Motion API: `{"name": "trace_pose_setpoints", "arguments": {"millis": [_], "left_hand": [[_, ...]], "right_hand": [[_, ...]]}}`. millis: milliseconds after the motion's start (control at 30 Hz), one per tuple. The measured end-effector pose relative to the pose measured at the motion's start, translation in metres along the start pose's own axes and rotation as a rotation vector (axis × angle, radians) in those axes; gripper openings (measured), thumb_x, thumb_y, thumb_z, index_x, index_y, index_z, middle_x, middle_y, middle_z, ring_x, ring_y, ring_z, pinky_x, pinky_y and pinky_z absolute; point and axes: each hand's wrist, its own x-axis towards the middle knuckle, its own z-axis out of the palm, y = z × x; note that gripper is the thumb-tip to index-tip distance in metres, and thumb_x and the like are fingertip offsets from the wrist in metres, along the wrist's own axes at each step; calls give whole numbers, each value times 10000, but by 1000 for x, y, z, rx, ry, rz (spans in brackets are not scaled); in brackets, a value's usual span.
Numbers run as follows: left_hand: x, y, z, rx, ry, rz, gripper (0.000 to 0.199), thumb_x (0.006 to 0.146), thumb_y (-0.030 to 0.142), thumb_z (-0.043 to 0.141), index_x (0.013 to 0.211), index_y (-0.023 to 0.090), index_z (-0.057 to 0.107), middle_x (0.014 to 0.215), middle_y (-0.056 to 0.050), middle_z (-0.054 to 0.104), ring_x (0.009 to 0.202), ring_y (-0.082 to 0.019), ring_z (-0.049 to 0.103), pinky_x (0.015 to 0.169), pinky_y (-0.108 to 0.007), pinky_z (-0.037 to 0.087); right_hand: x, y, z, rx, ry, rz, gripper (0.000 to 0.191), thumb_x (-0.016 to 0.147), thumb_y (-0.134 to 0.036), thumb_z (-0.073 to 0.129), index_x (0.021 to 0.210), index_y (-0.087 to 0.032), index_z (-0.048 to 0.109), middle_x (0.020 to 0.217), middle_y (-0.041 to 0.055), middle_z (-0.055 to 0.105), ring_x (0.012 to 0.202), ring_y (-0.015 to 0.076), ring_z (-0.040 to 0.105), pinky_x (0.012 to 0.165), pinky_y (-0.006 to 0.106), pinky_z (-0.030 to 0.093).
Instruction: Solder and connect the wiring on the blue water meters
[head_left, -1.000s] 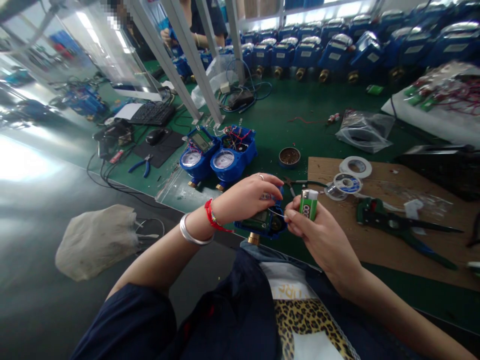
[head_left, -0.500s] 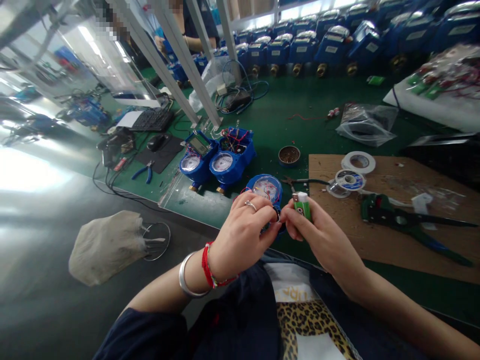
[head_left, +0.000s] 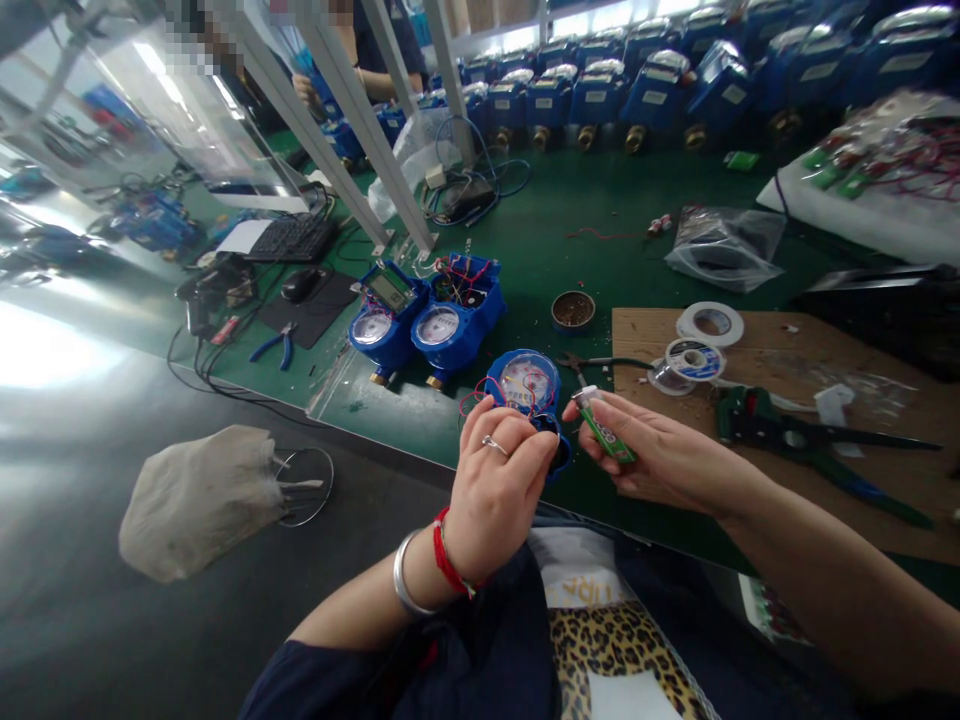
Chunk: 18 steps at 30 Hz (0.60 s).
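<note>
A blue water meter (head_left: 527, 378) with a round dial lies at the bench's front edge, thin red wires (head_left: 484, 388) looping over it. My left hand (head_left: 495, 470) is over its near end, fingertips pinched together by the dark open compartment (head_left: 559, 455). Whatever those fingertips hold is hidden. In my right hand (head_left: 645, 440), just right of the meter, is a green lighter (head_left: 606, 432), tilted, its metal and white end toward the meter. My right fingers are wrapped around it. Two more blue meters (head_left: 386, 320) with opened housings stand to the left.
Cutting pliers (head_left: 581, 365), a solder spool (head_left: 694, 360), white tape (head_left: 710, 324) and a green wire stripper (head_left: 787, 432) lie right, mostly on cardboard (head_left: 667, 470). A round tin (head_left: 573, 311) sits behind the meter. Rows of blue meters (head_left: 600, 92) line the back; a person's hand (head_left: 306, 90) shows there.
My right hand has drawn away to the right from my left fingertips, and the lighter has tilted over. My left hand has turned and stays at the meter.
</note>
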Motion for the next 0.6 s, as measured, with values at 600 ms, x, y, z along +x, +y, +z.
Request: {"name": "trace_pose_setpoints", "arguments": {"millis": [600], "left_hand": [[-10,-3,9,-81,138,-9,110,874,125,599,934,216,616,831,3,631,960,-155,606,1070,-428,388]], "right_hand": [[26,-22,-2,-341,-144,225,522,893,-594,292,591,-183,397,512,-50,313,430,56,221,413,199,173]]}}
